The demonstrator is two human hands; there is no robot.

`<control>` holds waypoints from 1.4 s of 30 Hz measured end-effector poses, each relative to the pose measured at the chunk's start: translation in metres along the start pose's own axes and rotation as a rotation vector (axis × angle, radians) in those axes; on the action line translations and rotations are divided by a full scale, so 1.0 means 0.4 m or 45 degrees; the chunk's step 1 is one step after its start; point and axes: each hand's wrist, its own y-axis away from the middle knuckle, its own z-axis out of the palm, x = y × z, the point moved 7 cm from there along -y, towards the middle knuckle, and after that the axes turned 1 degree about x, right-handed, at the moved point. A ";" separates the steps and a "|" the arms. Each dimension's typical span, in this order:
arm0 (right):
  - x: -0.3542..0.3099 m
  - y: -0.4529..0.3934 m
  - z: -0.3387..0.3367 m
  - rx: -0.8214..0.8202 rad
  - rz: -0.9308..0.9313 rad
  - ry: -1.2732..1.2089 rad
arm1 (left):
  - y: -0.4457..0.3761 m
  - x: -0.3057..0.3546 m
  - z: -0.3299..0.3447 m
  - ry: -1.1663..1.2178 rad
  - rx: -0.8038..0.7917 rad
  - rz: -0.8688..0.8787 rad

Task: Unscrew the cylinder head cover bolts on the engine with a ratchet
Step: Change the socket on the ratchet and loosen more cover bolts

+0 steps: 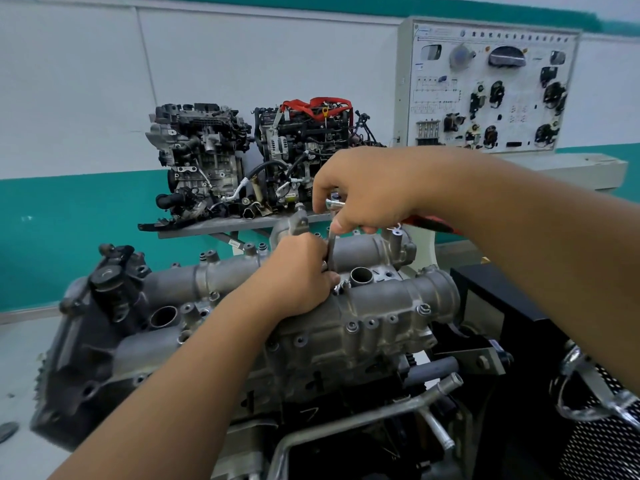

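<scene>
A grey cast cylinder head cover (363, 317) lies across the engine in front of me, with several bolts (352, 328) along its near flange. My right hand (363, 192) grips the head of a ratchet (333, 204), whose red handle (427, 223) pokes out behind the hand. A thin metal extension (330, 247) runs straight down from it to the middle of the cover. My left hand (299, 275) pinches the lower end of that extension, where it meets the cover beside an open round bore (361, 274). The bolt under the tool is hidden by my fingers.
Two other engines (201, 157) (308, 143) stand on a shelf against the teal and white wall. A training panel (485, 88) with mounted parts is at the back right. A black stand (502, 306) and perforated guard (602, 438) lie to the right.
</scene>
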 end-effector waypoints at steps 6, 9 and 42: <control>-0.014 0.025 0.001 -0.002 -0.162 0.050 | 0.013 0.011 -0.010 0.059 0.013 0.103; 0.001 0.014 -0.002 0.057 -0.107 0.011 | 0.014 0.005 -0.006 0.058 0.040 0.048; 0.010 0.023 -0.006 0.237 -0.146 -0.244 | 0.016 0.022 -0.010 -0.015 0.063 -0.172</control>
